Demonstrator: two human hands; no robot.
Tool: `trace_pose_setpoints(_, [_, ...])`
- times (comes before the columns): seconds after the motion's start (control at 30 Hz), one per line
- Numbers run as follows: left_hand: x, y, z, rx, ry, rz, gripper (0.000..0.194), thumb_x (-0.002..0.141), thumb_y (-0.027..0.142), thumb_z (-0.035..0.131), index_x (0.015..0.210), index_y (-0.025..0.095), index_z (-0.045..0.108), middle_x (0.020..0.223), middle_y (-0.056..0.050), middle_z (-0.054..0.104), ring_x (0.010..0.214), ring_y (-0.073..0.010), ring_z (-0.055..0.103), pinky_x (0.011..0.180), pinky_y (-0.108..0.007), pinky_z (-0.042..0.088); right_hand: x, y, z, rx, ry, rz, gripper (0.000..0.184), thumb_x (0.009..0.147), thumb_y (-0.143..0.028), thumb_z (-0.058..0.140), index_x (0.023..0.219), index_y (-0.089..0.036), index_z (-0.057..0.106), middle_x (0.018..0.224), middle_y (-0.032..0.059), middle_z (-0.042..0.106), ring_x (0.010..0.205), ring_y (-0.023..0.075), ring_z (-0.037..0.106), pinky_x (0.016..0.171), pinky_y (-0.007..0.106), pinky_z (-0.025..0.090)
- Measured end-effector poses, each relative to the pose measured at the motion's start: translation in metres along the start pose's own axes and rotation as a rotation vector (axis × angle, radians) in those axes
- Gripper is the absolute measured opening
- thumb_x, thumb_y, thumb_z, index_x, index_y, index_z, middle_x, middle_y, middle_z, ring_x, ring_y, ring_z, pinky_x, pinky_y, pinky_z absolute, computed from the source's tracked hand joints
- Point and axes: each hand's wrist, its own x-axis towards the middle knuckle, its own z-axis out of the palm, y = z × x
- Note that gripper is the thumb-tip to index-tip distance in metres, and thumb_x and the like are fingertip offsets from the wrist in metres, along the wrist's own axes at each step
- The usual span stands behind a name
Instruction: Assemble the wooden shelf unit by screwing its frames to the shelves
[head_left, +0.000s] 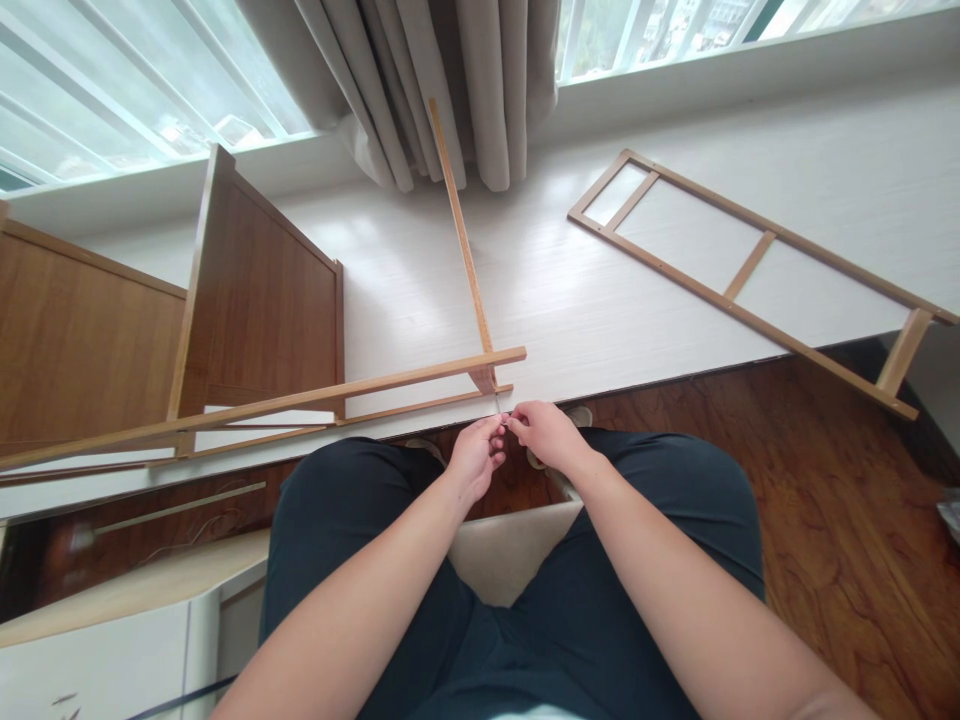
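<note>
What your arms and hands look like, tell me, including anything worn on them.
The left hand and right hand are bare, without gloves. The left forearm and right forearm show no sleeves, and neither wrist has a watch or bracelet. No markings or cables stand out on either arm. The fingertips are too small to judge nail details.

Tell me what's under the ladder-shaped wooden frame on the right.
The white ledge shows through the openings of the ladder-shaped wooden frame; its near end juts out over the brown wooden floor. Anything directly beneath the bars is covered.
</note>
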Motion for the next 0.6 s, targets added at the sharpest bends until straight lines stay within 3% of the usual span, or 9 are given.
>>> trace_pose_setpoints(0.3, [-0.0006,0.0,0.0007,-0.003,0.009,-0.002,0.03,0.068,0.03,0.086,0.09,0.014,0.074,0.073,0.002,0.056,0.056,-0.0048,0.042,0.048,-0.018,0.029,0.0038,0.0054,0.0025,0.019,-0.01,0.019,0.024,0.098,-0.03,0.054,0.085,-0.019,0.071,0.078,0.0037,0.071,0.059,0.0108,0.052,0.059,0.024,0.03])
trace_pose_setpoints(0.6, [-0.0003,-0.0003,0.0004,-0.001,-0.005,0.011,0.031,0.066,0.03,0.087,0.089,0.014,0.074,0.074,0.002,0.057,0.056,-0.0046,0.042,0.048,-0.018,0.027,0.0073,0.0075,0.0062,0.078,-0.041,0.022,0.027,0.097,-0.024,0.052,0.077,-0.018,0.068,0.069,0.0013,0.068,0.06,0.0104,0.053,0.061,0.023,0.032])
